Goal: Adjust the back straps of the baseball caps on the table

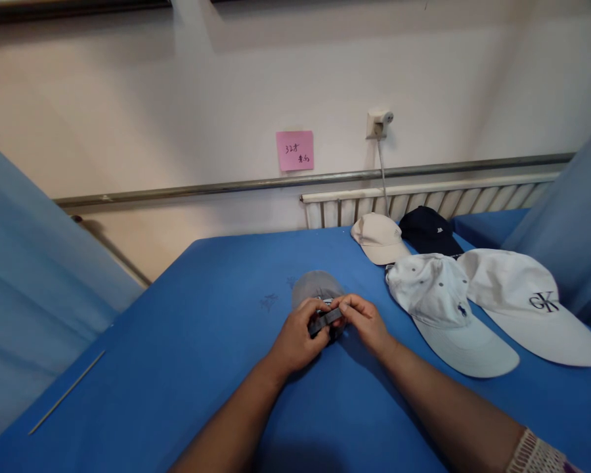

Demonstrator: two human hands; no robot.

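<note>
A grey cap lies on the blue table right in front of me, its back turned toward me. My left hand and my right hand meet at the cap's rear. Both pinch the dark adjuster strap between fingers and thumbs. The strap runs across between the two hands. Most of the cap's back opening is hidden behind my fingers.
To the right lie a white polo cap, a white CK cap, a beige cap and a navy cap. Behind stand a radiator, a wall socket and a pink note. Blue partitions flank both sides.
</note>
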